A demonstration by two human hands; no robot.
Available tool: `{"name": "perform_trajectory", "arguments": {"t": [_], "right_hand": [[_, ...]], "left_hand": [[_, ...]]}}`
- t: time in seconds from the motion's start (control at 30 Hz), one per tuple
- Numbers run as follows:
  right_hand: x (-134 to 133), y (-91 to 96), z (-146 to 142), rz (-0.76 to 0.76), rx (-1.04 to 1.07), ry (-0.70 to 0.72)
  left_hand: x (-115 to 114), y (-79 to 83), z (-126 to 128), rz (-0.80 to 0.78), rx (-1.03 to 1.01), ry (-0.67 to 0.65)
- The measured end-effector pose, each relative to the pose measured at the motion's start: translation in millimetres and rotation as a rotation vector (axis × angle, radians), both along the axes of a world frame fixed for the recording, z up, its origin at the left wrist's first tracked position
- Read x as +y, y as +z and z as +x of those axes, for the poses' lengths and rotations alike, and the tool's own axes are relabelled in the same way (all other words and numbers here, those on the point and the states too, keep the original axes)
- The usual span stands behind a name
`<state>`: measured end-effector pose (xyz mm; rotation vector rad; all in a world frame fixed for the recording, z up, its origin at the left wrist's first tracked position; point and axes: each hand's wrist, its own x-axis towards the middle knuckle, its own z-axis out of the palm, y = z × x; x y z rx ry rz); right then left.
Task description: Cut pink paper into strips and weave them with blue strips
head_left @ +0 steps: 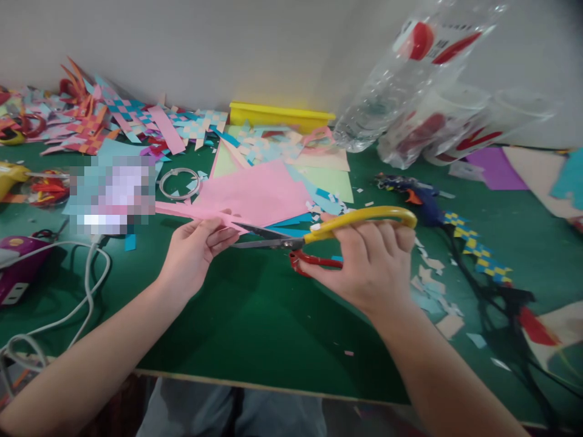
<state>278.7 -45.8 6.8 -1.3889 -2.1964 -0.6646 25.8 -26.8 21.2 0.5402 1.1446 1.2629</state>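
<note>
- Left hand (pixel 194 250): thumb and fingers pinching pink paper strip (pixel 180 210) above green table (pixel 277 340), near pink paper sheet (pixel 259 191).
- Right hand (pixel 376 261): fingers wrapped round handles of scissors (pixel 291 243), one yellow, one red.
- Blades parted, at strip's right end, just beside left fingertips; exact contact can't tell.
- Metal ring (pixel 164 173) lies behind strip, left of sheet.

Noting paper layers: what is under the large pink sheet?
From under the pink sheet, blue strips seem to emerge at the near edge, pale green paper at the far. Its middle hides anything below; the left hand and pink strip block its near left side.
</note>
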Motion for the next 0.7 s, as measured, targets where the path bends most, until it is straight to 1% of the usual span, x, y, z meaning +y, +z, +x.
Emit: {"name": "perform_trajectory", "arguments": {"t": [0.13,0.23,0.33,0.43,0.57,0.63,0.7], "right_hand": [[0.3,0.0,-3.7,-0.011,-0.038,0.025],[0.2,0.4,-4.9,-0.075,-0.007,0.034],[0.6,0.1,-5.3,-0.117,0.011,0.029],[1.3,-0.8,-5.6,-0.094,-0.012,0.029],[1.7,-1.5,-5.2,-0.07,-0.024,0.045],[1.6,-1.5,-4.9,-0.045,-0.026,0.057],[1.4,-1.5,-4.5,-0.051,-0.011,0.048]], "left_hand": [[0.9,-0.9,-1.4,-0.043,-0.047,-0.081],[1.4,-2.2,-1.9,-0.057,-0.064,-0.112],[1.3,-2.4,-1.3,-0.083,-0.067,-0.122],[0.7,-1.9,-0.2,-0.098,-0.078,-0.119],[-0.3,-1.8,1.4,-0.108,-0.083,-0.062],[-1.0,-2.5,2.1,-0.087,-0.094,-0.065],[-1.8,-3.1,2.7,-0.049,-0.105,-0.08]]}}
